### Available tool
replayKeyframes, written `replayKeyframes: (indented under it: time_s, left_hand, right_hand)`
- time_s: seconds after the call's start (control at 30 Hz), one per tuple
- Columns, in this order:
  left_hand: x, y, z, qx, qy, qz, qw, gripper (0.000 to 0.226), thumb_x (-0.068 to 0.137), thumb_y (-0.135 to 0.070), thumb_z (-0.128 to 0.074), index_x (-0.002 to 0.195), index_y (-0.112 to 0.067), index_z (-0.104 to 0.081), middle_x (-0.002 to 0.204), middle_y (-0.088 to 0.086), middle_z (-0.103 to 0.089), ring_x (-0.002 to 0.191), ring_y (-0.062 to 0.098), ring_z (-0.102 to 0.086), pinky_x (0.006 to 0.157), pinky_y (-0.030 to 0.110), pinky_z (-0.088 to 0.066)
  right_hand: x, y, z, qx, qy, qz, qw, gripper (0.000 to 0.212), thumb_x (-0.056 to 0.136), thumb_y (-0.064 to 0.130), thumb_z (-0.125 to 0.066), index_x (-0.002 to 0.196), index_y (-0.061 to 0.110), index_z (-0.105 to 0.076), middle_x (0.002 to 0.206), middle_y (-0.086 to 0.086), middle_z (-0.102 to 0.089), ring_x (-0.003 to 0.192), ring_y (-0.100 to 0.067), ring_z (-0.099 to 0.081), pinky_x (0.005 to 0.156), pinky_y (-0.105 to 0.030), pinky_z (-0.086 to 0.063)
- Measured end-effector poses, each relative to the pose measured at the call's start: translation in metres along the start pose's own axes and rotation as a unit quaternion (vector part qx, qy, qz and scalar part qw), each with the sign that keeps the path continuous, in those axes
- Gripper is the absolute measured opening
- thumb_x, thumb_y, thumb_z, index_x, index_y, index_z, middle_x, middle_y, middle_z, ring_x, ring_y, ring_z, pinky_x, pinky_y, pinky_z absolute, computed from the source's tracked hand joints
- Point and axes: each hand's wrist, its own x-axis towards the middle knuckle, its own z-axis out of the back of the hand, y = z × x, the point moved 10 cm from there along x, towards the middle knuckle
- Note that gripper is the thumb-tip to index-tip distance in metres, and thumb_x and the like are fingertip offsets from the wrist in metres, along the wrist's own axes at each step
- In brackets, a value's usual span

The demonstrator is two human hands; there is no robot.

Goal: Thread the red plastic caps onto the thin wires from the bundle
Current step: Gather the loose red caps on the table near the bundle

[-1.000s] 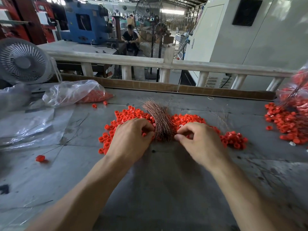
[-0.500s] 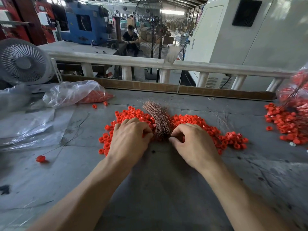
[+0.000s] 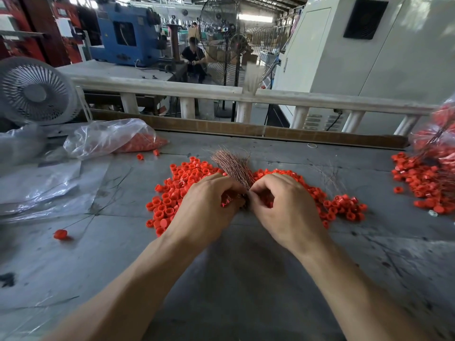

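A heap of red plastic caps (image 3: 181, 184) is spread over the grey table (image 3: 246, 279), running on to the right (image 3: 342, 205) of my hands. A fanned bundle of thin coppery wires (image 3: 232, 164) lies on the middle of the heap. My left hand (image 3: 209, 210) is curled at the near end of the bundle, with a red cap (image 3: 225, 202) under its fingertips. From the other side, my right hand (image 3: 286, 207) pinches at the base of the bundle, its fingertips touching the left hand's. The pinched wire end is hidden by the fingers.
A clear bag of caps (image 3: 110, 141) and plastic sheets (image 3: 37, 185) lie at the left, near a small fan (image 3: 34, 92). A lone cap on a wire (image 3: 60, 234) lies front left. Caps on wires (image 3: 423, 183) are piled at the right edge. A white railing (image 3: 157, 88) borders the far side.
Both hands have drawn together at the near end of the wire bundle. The right hand moved left off the caps until its fingertips met the left hand's.
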Motion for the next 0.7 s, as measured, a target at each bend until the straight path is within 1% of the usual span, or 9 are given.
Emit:
replayKeyframes:
  time_s: [0.07, 0.13, 0.23, 0.33, 0.37, 0.43, 0.53, 0.6, 0.7]
  left_hand:
    - [-0.001, -0.004, -0.001, -0.029, 0.0, -0.007, 1.0, 0.016, 0.084, -0.013, -0.078, 0.094, -0.026, -0.076, 0.083, -0.013, -0.063, 0.078, 0.0, -0.057, 0.071, 0.011, -0.04]
    - [-0.001, -0.003, 0.002, -0.05, -0.011, -0.002, 0.999, 0.015, 0.085, -0.011, -0.078, 0.09, -0.025, -0.076, 0.08, -0.013, -0.063, 0.076, 0.001, -0.058, 0.067, 0.009, -0.039]
    - [-0.001, 0.002, 0.006, -0.091, -0.028, 0.025, 0.995, 0.015, 0.086, -0.01, -0.077, 0.085, -0.025, -0.076, 0.077, -0.011, -0.068, 0.072, 0.003, -0.061, 0.064, 0.011, -0.041]
    - [-0.002, 0.005, 0.005, -0.164, -0.022, 0.056, 0.985, 0.012, 0.089, -0.012, -0.077, 0.088, -0.024, -0.078, 0.075, -0.012, -0.071, 0.063, 0.0, -0.059, 0.061, 0.015, -0.045]
    - [-0.002, 0.004, 0.004, -0.184, -0.018, 0.059, 0.981, 0.012, 0.09, -0.011, -0.076, 0.089, -0.022, -0.078, 0.077, -0.01, -0.072, 0.064, 0.001, -0.06, 0.061, 0.018, -0.047]
    - [-0.002, 0.003, 0.003, -0.215, -0.014, 0.06, 0.975, 0.011, 0.091, -0.009, -0.075, 0.091, -0.019, -0.078, 0.077, -0.006, -0.073, 0.064, 0.003, -0.061, 0.06, 0.018, -0.048]
    - [-0.001, 0.005, 0.002, -0.272, -0.016, 0.075, 0.959, 0.007, 0.092, -0.006, -0.073, 0.089, -0.011, -0.077, 0.065, -0.007, -0.068, 0.053, -0.001, -0.05, 0.053, 0.012, -0.04]
    - [-0.001, 0.007, 0.002, -0.313, -0.021, 0.086, 0.946, 0.006, 0.092, -0.002, -0.071, 0.09, -0.006, -0.074, 0.063, -0.007, -0.067, 0.053, -0.003, -0.052, 0.053, 0.011, -0.04]
    - [-0.001, 0.01, 0.004, -0.32, -0.031, 0.093, 0.942, 0.005, 0.093, -0.004, -0.071, 0.092, -0.007, -0.074, 0.072, 0.002, -0.072, 0.061, 0.001, -0.06, 0.058, 0.014, -0.046]
  right_hand:
    - [0.0, 0.005, 0.006, 0.014, -0.022, 0.014, 1.0, 0.013, 0.083, 0.017, -0.077, 0.079, 0.019, -0.064, 0.078, 0.009, -0.062, 0.077, -0.014, -0.057, 0.072, -0.03, -0.046]
    - [-0.001, 0.008, 0.007, 0.027, -0.026, 0.023, 0.999, 0.012, 0.085, 0.018, -0.075, 0.08, 0.018, -0.065, 0.079, 0.009, -0.063, 0.078, -0.014, -0.058, 0.074, -0.032, -0.048]
    - [-0.001, 0.006, 0.009, 0.087, -0.025, 0.008, 0.996, 0.008, 0.09, 0.024, -0.07, 0.084, 0.019, -0.067, 0.082, 0.011, -0.063, 0.08, -0.01, -0.058, 0.073, -0.026, -0.047]
    - [-0.002, -0.003, 0.006, 0.173, -0.007, -0.036, 0.984, 0.012, 0.096, 0.027, -0.061, 0.101, 0.021, -0.071, 0.096, 0.012, -0.067, 0.094, -0.008, -0.062, 0.078, -0.018, -0.047]
    - [-0.003, -0.006, 0.001, 0.207, 0.012, -0.052, 0.977, 0.018, 0.098, 0.028, -0.057, 0.108, 0.022, -0.071, 0.101, 0.013, -0.069, 0.099, -0.007, -0.063, 0.082, -0.019, -0.049]
    - [-0.006, -0.008, -0.01, 0.272, 0.055, -0.075, 0.958, 0.026, 0.101, 0.033, -0.051, 0.116, 0.023, -0.07, 0.106, 0.015, -0.07, 0.105, -0.008, -0.065, 0.089, -0.03, -0.053]
    - [-0.009, -0.008, -0.02, 0.298, 0.09, -0.086, 0.947, 0.028, 0.102, 0.034, -0.05, 0.121, 0.025, -0.068, 0.107, 0.014, -0.072, 0.105, -0.013, -0.067, 0.088, -0.043, -0.056]
    - [-0.01, -0.008, -0.025, 0.311, 0.098, -0.096, 0.941, 0.024, 0.1, 0.03, -0.056, 0.121, 0.028, -0.067, 0.107, 0.012, -0.074, 0.103, -0.012, -0.069, 0.088, -0.044, -0.057]
    - [-0.01, -0.009, -0.026, 0.318, 0.083, -0.105, 0.939, 0.017, 0.097, 0.026, -0.066, 0.114, 0.028, -0.069, 0.098, 0.008, -0.076, 0.093, -0.01, -0.072, 0.084, -0.042, -0.059]
